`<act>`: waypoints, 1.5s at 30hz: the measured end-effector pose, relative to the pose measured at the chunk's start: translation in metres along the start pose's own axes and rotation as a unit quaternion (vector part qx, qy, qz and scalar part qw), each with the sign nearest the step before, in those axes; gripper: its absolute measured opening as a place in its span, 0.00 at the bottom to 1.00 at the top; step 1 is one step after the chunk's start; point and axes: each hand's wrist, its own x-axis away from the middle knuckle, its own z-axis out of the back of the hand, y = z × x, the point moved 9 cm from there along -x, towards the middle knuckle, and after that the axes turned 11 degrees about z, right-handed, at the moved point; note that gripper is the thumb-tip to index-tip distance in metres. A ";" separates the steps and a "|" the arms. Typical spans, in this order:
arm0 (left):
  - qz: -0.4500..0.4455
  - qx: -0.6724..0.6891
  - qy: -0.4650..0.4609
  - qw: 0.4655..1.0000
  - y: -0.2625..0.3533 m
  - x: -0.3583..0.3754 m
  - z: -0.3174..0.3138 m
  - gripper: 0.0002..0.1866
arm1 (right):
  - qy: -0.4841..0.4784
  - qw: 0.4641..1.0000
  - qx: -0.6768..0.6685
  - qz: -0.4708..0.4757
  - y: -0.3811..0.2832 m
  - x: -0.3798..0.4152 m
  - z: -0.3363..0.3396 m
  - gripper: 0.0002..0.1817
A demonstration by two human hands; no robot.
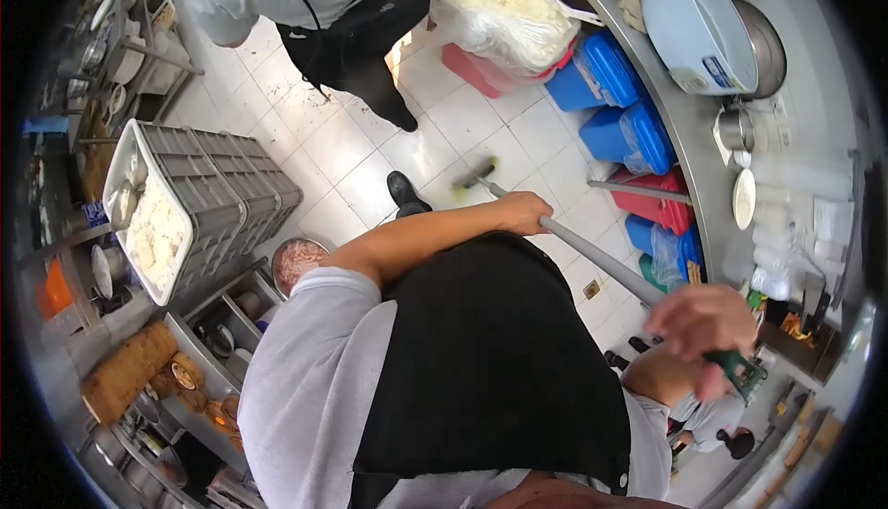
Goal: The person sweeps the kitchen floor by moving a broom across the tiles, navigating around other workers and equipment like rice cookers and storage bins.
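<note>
My left hand (527, 213) is wrapped round the lower part of a broom's grey handle (597, 257), my forearm reaching across my black apron. My right hand (708, 319), somewhat blurred, grips the same handle higher up, near its dark green end (731, 368). The broom head (474, 176), smeared by motion, has dark and yellow-green bristles and rests low over the white floor tiles, beyond my shoe (405, 190).
A co-worker (351, 28) stands ahead on crumb-strewn tiles. To the left are a grey crate (227, 194) with white food and a bowl of pinkish meat (301, 264). Blue bins (629, 134) and a red bin (652, 199) stand beneath the steel counter (638, 37) at right.
</note>
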 end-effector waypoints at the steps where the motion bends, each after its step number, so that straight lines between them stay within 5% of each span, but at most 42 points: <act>1: 0.001 0.007 0.004 1.000 -0.027 -0.007 0.000 0.16 | 0.088 0.995 0.049 -0.028 0.023 -0.015 -0.002 0.31; 3: 0.020 0.009 0.058 0.998 -0.094 -0.017 0.010 0.17 | 0.011 0.994 0.042 -0.101 0.079 -0.067 -0.030 0.31; 9: 0.111 0.004 0.207 0.972 -0.244 0.059 0.139 0.20 | -0.054 0.994 -0.033 -0.093 0.184 -0.138 -0.089 0.26; 17: 0.235 -0.010 0.294 0.926 -0.342 0.091 0.269 0.19 | -0.061 0.995 -0.081 -0.002 0.265 -0.212 -0.105 0.23; 22: 0.252 -0.023 0.370 0.894 -0.352 0.100 0.313 0.19 | -0.091 0.992 -0.076 0.039 0.275 -0.224 -0.092 0.22; 26: 0.210 -0.005 0.430 0.878 -0.297 0.070 0.310 0.17 | -0.108 0.991 -0.074 0.024 0.236 -0.223 -0.036 0.23; 31: 0.203 0.029 0.315 0.927 -0.176 -0.005 0.296 0.13 | -0.154 0.980 -0.112 0.053 0.174 -0.241 0.051 0.29; 33: 0.156 0.006 0.191 0.969 -0.152 -0.035 0.282 0.12 | -0.191 0.973 -0.108 0.071 0.165 -0.257 0.055 0.31; 36: 0.187 -0.027 0.154 0.970 -0.201 -0.047 0.288 0.13 | -0.191 0.978 -0.078 0.016 0.202 -0.275 0.027 0.28; 38: 0.196 -0.024 0.263 0.944 -0.272 -0.026 0.318 0.11 | -0.194 0.979 -0.048 -0.029 0.249 -0.286 0.001 0.25; 41: 0.292 -0.002 0.294 0.910 -0.371 0.010 0.370 0.15 | -0.197 0.979 -0.040 -0.028 0.320 -0.295 -0.043 0.23; 45: 0.254 0.000 0.383 0.888 -0.394 0.018 0.431 0.14 | -0.194 0.981 -0.022 -0.018 0.333 -0.343 -0.047 0.20</act>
